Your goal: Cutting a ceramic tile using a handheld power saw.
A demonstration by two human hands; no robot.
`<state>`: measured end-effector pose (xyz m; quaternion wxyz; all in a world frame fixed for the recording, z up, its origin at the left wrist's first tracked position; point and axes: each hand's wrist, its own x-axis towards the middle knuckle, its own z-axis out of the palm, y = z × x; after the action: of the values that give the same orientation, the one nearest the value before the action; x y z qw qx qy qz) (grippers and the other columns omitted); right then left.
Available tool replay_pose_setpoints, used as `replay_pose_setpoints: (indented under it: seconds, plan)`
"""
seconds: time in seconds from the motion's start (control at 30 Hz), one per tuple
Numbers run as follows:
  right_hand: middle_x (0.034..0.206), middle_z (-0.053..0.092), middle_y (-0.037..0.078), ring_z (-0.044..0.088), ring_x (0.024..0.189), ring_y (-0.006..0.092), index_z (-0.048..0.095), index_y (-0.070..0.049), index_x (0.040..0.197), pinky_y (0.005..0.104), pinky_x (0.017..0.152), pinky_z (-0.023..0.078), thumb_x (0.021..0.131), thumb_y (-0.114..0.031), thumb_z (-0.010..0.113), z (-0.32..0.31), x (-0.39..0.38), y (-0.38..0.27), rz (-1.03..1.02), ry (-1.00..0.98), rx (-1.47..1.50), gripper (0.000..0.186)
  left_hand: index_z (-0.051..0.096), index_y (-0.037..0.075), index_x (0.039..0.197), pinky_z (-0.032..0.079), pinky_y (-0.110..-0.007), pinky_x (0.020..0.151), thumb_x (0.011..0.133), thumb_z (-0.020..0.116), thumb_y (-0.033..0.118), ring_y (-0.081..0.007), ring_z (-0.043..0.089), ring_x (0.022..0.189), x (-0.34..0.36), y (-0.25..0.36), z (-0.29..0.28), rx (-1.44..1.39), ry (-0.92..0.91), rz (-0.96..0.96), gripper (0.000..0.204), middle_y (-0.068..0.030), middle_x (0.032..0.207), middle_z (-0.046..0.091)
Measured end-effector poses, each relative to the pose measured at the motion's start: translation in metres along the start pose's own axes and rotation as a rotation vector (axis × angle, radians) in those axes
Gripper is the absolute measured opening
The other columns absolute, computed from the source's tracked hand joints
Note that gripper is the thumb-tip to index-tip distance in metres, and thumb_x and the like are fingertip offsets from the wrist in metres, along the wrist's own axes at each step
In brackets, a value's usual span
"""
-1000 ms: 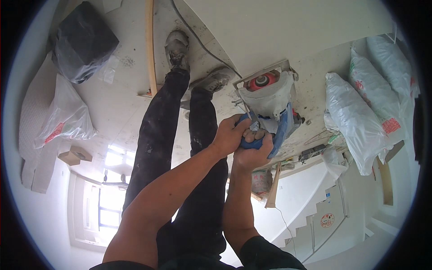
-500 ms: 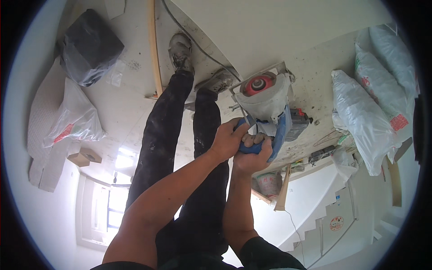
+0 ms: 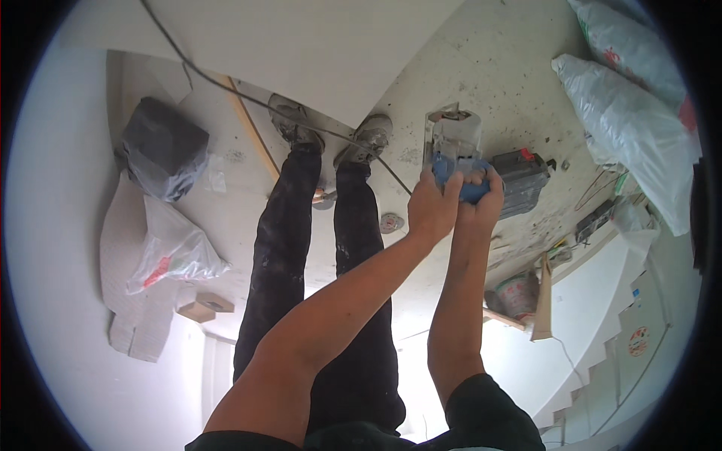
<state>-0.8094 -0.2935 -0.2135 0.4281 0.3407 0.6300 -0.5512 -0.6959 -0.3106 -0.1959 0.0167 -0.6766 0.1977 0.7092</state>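
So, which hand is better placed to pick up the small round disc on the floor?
Probably the left. Both hands grip the power tool, but the left hand is on the side of the round disc and nearer to it; the right hand is beyond.

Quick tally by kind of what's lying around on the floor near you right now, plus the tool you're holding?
Power tool, held by left hand and right hand: 1
Clear plastic sacks, at right: 2
Black bag: 1
Clear bag on cardboard: 1
Bucket: 1
Round disc: 1
Total: 7
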Motion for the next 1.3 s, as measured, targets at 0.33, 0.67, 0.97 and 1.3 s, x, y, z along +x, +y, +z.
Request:
replay_pose_setpoints:
  seconds: [0.33, 0.67, 0.97, 1.3]
  plan:
    - [0.087, 0.060, 0.008, 0.057, 0.082, 0.0244, 0.055, -0.007, 0.095, 0.0401, 0.084, 0.051, 0.100, -0.036, 0.044, -0.040, 0.067, 0.070, 0.262, -0.130, 0.200, 0.031, 0.039, -0.006, 0.141, 0.039, -0.045, 0.106, 0.088, 0.061, 0.049, -0.0447, 0.050, 0.124, 0.050, -0.015, -0.028, 0.306, 0.170, 0.250, 0.080, -0.0330, 0.132, 0.050]
    - [0.080, 0.058, 0.003, 0.058, 0.084, 0.0206, 0.057, -0.008, 0.103, 0.0513, 0.096, 0.045, 0.099, -0.037, 0.045, -0.035, -0.079, 0.003, 0.228, -0.210, 0.354, 0.031, 0.055, 0.004, 0.127, 0.052, -0.044, 0.075, 0.086, 0.067, 0.030, -0.0356, 0.065, 0.092, -0.055, -0.055, -0.187, 0.945, -0.486, 0.745, 0.050, -0.0150, 0.098, 0.068]
    - [0.073, 0.055, 0.002, 0.058, 0.078, 0.0157, 0.053, -0.010, 0.089, 0.0436, 0.088, 0.050, 0.101, -0.030, 0.050, 0.089, -0.215, -0.075, 0.026, -0.035, 0.189, 0.023, 0.060, 0.002, 0.114, 0.047, -0.046, 0.090, 0.085, 0.068, 0.022, -0.0395, 0.058, 0.105, 0.018, 0.056, -0.308, 0.431, 0.747, 0.643, 0.035, -0.0198, 0.110, 0.061]
    - [0.075, 0.054, 0.000, 0.060, 0.076, 0.0190, 0.052, -0.008, 0.097, 0.0648, 0.095, 0.040, 0.101, -0.037, 0.049, 0.196, -0.246, -0.023, 0.086, -0.258, 0.127, 0.029, 0.051, -0.002, 0.115, 0.049, -0.045, 0.091, 0.084, 0.071, 0.034, -0.0397, 0.061, 0.103, 0.127, 0.186, -0.461, 0.512, 0.689, 0.245, 0.052, -0.0196, 0.114, 0.061]
